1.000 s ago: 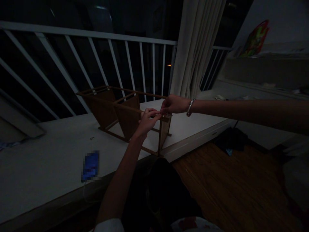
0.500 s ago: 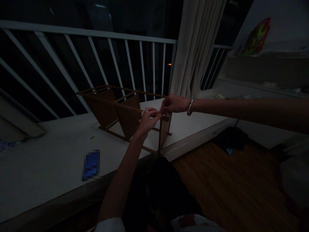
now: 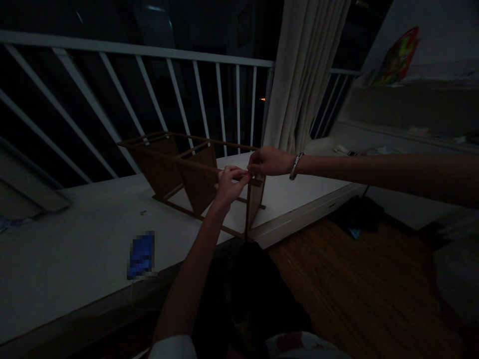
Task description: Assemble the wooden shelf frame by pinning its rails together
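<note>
Two bare hands are working at the right-hand end of one wooden rack (image 3: 198, 184), which is resting on a white ledge (image 3: 93, 234) before a white railing (image 3: 149, 51). From my distant seat I am seeing the left hand (image 3: 229, 187) lying over the rack's near upper rail, thumb and fingers narrowed toward the rail's end. The right hand (image 3: 273, 162) is reaching across that same end, its fingers bunched and its tips meeting the left's; I cannot tell whether either is pinching a small part.

To do this fingertip work well, I am judging that the left should be steadying the rail while the right is making small, light turns or pushes, square to the wood. In such dim light, feel is probably counting more than sight.

I am counting three panels (image 3: 159, 169) in the rack, one bracelet (image 3: 296, 166) on the wrist right of it, and one curtain (image 3: 299, 75) hanging behind its right end. Left of the rack's lower edge, one small piece (image 3: 142, 213) and one pixelated blue thing (image 3: 141, 255) are lying.
</note>
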Demonstrator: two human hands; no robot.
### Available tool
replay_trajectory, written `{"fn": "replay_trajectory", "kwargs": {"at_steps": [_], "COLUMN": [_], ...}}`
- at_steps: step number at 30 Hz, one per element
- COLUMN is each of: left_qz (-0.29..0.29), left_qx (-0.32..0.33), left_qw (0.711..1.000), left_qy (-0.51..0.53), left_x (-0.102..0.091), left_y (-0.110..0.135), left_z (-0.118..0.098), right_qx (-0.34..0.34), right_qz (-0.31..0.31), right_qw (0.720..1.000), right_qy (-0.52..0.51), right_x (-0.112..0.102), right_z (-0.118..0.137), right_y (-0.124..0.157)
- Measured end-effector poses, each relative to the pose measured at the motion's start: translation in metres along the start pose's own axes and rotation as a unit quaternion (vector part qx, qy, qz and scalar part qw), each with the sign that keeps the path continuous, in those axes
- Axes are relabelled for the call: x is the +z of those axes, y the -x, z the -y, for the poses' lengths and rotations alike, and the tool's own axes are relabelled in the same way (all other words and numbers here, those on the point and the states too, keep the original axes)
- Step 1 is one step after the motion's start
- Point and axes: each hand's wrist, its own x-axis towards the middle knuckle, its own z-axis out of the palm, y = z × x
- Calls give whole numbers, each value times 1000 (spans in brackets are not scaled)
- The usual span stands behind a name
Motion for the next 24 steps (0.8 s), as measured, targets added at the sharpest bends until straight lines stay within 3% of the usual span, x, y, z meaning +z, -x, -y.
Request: {"fn": "replay_trajectory", "kwargs": {"at_steps": [14,24], "left_qz": [2,35], "left_qx": [29,16], "left_qw": [999,996], "left_qy": [35,84], "left_x": [0,-4], "left_y": [0,-1], "left_z": [4,8], "right_qx": [-38,-60], "right_qz": [-42,-18], "right_qw": [998,998], "right_qy": [16,0], "right_x": [-2,-4], "right_z": [-4,-3], "right_y": [2,4]}}
